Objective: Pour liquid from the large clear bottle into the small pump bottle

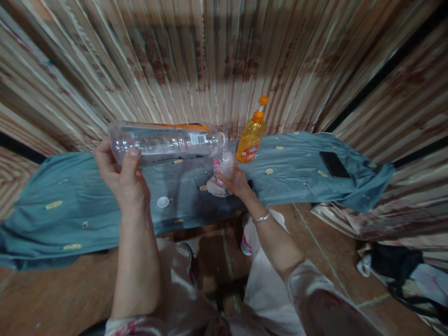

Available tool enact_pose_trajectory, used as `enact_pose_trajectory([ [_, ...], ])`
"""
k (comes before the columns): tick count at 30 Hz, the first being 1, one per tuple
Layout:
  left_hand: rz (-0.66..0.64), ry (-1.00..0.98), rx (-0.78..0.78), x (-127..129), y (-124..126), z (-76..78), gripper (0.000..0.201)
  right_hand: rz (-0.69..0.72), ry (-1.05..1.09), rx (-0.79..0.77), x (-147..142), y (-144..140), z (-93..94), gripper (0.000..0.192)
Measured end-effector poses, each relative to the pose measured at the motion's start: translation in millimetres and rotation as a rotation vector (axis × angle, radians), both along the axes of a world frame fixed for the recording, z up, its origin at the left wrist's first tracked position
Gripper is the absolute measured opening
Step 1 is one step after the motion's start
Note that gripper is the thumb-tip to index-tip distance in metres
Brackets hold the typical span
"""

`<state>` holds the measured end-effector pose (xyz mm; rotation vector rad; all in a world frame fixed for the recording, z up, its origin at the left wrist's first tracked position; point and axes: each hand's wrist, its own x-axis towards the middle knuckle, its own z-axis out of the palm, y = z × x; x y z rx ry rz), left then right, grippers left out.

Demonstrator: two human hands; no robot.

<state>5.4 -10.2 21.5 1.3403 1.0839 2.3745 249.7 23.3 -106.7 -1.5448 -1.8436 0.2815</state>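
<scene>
At the left of the frame a blue-grey cloth (52, 210) with small yellow motifs covers a low surface that runs across the middle of the picture. Just left of centre the left hand (122, 179) is raised above it, fingers wrapped around the base end of a clear plastic bottle (164, 141) — the bottle lies on its side in the air, long axis running left to right, its neck pointing toward the centre. Directly below that neck, the right hand (234, 181) closes on a crumpled pink-and-white wrapper (220, 175) resting on the cloth, so the right hand is the nearer one to the bottle's mouth. Just right of it stands an orange squeeze bottle (250, 137), upright, cap on. Further right — near the cloth's far end — a dark phone (334, 164) lies flat.
</scene>
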Motion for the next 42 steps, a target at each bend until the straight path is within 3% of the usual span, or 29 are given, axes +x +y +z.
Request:
enact_pose_trajectory([
  [8,0.018,0.035,-0.009,-7,6,-6.0,0.047,-0.008,-0.008,0.008,0,3,-6.3,0.082],
  [17,0.007,-0.030,0.009,3,-1,2.7,0.039,-0.040,-0.028,0.023,-1,4,-7.3,0.083],
  [23,0.003,0.009,-0.007,-1,2,-0.6,0.041,-0.015,0.021,0.018,0,1,-2.9,0.076],
  [42,0.027,0.074,-0.008,-9,8,-7.6,0.044,-0.038,-0.013,0.004,0,3,-6.4,0.085],
])
